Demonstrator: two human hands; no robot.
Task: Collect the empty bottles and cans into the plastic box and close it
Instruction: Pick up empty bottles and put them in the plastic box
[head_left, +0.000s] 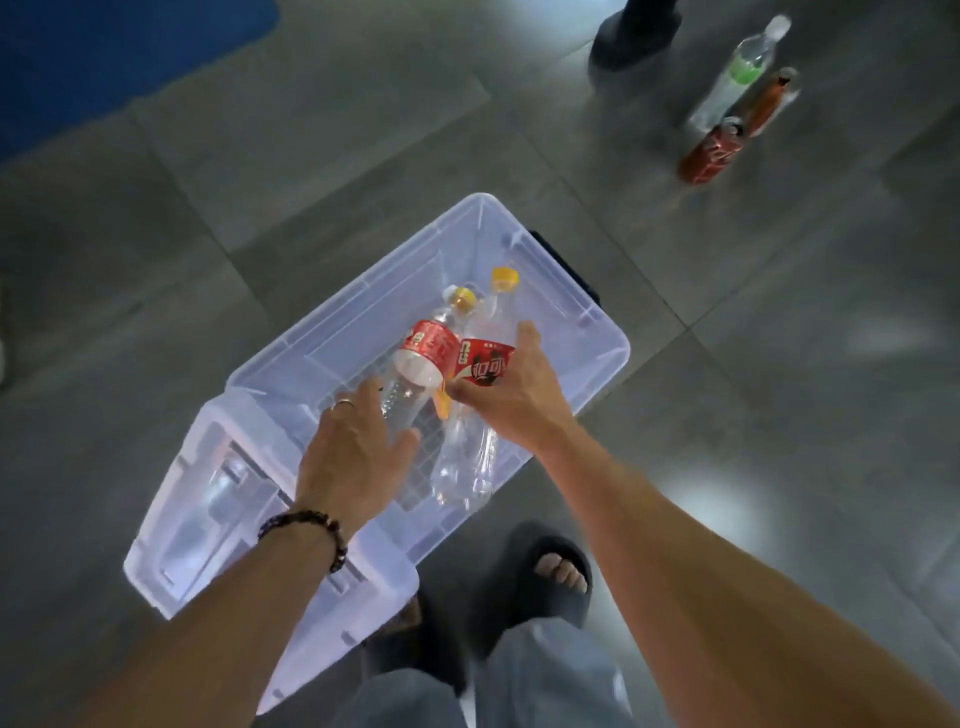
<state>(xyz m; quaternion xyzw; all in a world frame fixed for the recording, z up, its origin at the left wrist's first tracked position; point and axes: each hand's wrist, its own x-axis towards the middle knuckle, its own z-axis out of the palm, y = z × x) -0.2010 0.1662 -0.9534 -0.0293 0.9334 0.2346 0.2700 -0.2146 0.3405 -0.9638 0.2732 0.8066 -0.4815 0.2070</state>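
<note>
We read white Chinese characters, apparently "可口", on the red label (484, 364) of the clear bottle (470, 447) under the right hand (511, 387). Print on the second bottle's red label (431, 343) and on the red can (710, 151) is too blurred to read.

Two clear red-labelled bottles (447, 384) lie side by side inside the open translucent plastic box (597, 332).
</note>
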